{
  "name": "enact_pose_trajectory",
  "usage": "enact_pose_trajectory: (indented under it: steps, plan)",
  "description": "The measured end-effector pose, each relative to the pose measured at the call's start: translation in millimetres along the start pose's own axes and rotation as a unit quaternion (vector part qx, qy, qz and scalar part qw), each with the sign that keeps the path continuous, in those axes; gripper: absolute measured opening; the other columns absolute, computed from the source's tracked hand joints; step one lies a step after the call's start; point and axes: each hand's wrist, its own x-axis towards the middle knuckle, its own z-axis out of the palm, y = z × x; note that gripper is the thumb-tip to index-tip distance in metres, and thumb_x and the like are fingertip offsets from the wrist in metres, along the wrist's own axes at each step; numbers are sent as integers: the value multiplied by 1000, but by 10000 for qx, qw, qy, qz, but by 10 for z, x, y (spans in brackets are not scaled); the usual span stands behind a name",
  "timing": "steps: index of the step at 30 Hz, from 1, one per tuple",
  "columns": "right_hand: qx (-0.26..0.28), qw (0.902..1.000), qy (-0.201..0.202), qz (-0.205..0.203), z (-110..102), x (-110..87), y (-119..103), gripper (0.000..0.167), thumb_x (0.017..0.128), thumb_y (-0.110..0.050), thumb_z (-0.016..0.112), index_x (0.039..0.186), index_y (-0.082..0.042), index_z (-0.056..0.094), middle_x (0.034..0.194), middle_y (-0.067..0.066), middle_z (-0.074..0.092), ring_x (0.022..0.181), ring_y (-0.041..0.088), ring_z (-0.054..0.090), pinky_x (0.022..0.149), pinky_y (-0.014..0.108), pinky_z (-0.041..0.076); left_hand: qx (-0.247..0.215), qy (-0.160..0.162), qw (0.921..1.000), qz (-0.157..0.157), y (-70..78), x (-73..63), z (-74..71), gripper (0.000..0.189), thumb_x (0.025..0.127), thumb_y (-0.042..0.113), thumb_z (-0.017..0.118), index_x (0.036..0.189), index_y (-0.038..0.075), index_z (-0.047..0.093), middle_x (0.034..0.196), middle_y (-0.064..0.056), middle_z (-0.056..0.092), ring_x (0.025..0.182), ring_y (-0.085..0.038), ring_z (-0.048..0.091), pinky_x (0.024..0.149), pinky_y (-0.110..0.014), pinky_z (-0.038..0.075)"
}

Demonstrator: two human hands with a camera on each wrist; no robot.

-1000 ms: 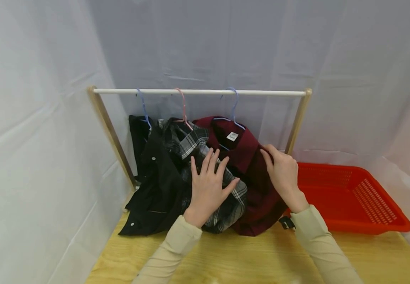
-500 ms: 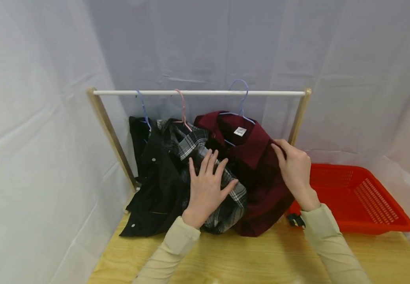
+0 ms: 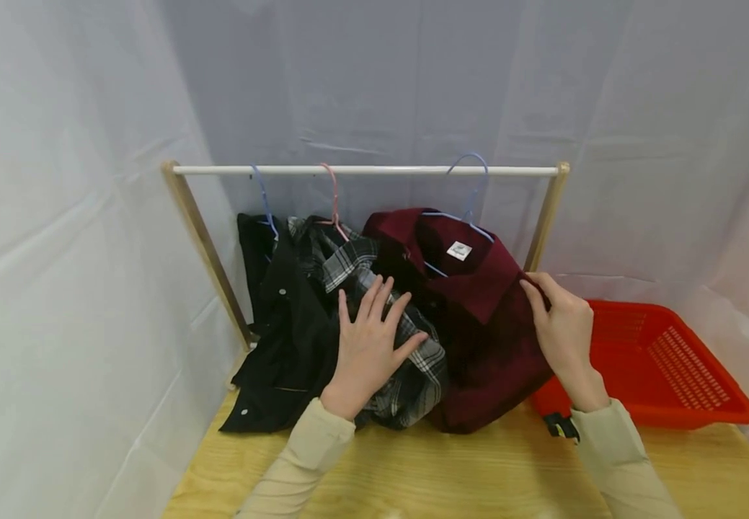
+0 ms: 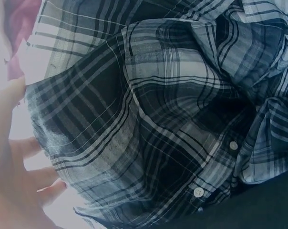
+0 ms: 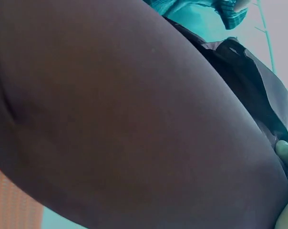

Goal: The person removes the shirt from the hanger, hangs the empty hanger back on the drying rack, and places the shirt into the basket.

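A maroon shirt (image 3: 478, 346) hangs on a blue hanger (image 3: 471, 209), whose hook loops over the white rail (image 3: 387, 171). My right hand (image 3: 562, 328) pinches the shirt's right shoulder between thumb and fingers. In the right wrist view the maroon cloth (image 5: 144, 114) fills most of the picture, with fingertips at its right edge. My left hand (image 3: 368, 346) has its fingers spread in front of a plaid shirt (image 3: 422, 364) on a pink hanger (image 3: 334, 194). The left wrist view shows the plaid cloth (image 4: 149, 105) beside those fingers.
A black shirt (image 3: 290, 346) hangs at the left on another blue hanger (image 3: 262, 194). Wooden posts (image 3: 205, 252) carry the rail at both ends. A red perforated basket (image 3: 659, 367) stands on the wooden table (image 3: 452, 476) at the right. White sheets surround the table.
My right hand has moved right, drawing the maroon shirt and its hanger along the rail, the hook rising and then lowering slightly. My left hand has shifted slightly left.
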Motion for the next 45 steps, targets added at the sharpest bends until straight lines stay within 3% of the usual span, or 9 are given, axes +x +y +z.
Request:
enact_pose_trajectory:
  steps: [7, 18, 26, 35, 45]
  plan:
    - [-60, 9999, 67, 90, -58, -141, 79, 9, 94, -10, 72, 101, -5, 74, 90, 19, 74, 68, 40, 66, 61, 50, 49, 77, -19, 9999, 112, -28, 7, -14, 66, 92, 62, 64, 143, 20, 59, 154, -12, 47, 149, -28, 34, 113, -71, 23]
    - [-294, 9990, -215, 248, -100, -441, 222, 11, 93, -8, 73, 104, -6, 73, 89, 18, 75, 63, 34, 64, 59, 47, 48, 133, -133, 9998, 65, -75, -11, -20, 67, 92, 62, 63, 144, 21, 58, 156, -12, 45, 149, -27, 33, 114, -70, 23]
    - [-525, 9970, -269, 500, -157, -611, 338, 13, 92, -10, 74, 105, -8, 73, 85, 21, 73, 59, 38, 61, 50, 45, 43, 106, -296, 9995, 34, -121, -24, -28, 67, 93, 63, 61, 146, 21, 56, 158, -11, 43, 151, -26, 30, 115, -70, 19]
    - [-827, 9919, -324, 906, -245, -727, 455, 14, 95, -19, 72, 108, -15, 73, 77, 22, 70, 52, 39, 55, 43, 34, 28, 116, -328, 9994, 23, -159, -32, -38, 67, 93, 62, 61, 145, 21, 56, 157, -11, 43, 150, -26, 31, 115, -70, 19]
    - [-760, 9924, -254, 939, -370, -820, 543, 14, 96, -20, 71, 108, -14, 74, 79, 25, 70, 56, 45, 58, 44, 38, 31, 74, -376, 9993, 49, -212, -43, -39, 68, 93, 63, 62, 145, 21, 56, 158, -10, 43, 151, -26, 30, 115, -70, 18]
